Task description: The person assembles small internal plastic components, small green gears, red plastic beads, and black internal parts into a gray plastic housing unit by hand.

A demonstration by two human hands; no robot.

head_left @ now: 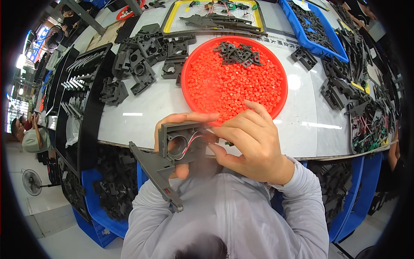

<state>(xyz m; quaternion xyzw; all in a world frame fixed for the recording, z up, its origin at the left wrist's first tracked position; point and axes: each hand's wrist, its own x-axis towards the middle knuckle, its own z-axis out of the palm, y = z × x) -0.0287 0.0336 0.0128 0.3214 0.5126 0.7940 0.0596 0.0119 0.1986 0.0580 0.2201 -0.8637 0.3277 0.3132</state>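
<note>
My left hand (183,117) is closed around a dark grey plastic housing (161,162), held just above my lap at the table's near edge. The housing has a round opening and a long arm slanting down to the lower right, with a small red mark near its tip. Red and white wires (188,146) cross the opening toward its right side. My right hand (254,144) pinches at that side, where the wires meet its fingertips. A bit of something green (229,143) shows under its fingers. The fingertips partly hide the wire ends.
A red round tray (186,88) of small orange-red caps stands ahead, with dark clips (239,55) on top. Grey housings (140,62) pile up at left. Behind are a yellow-lined tray (167,20) and a blue bin (330,52). More dark parts (334,95) lie at right.
</note>
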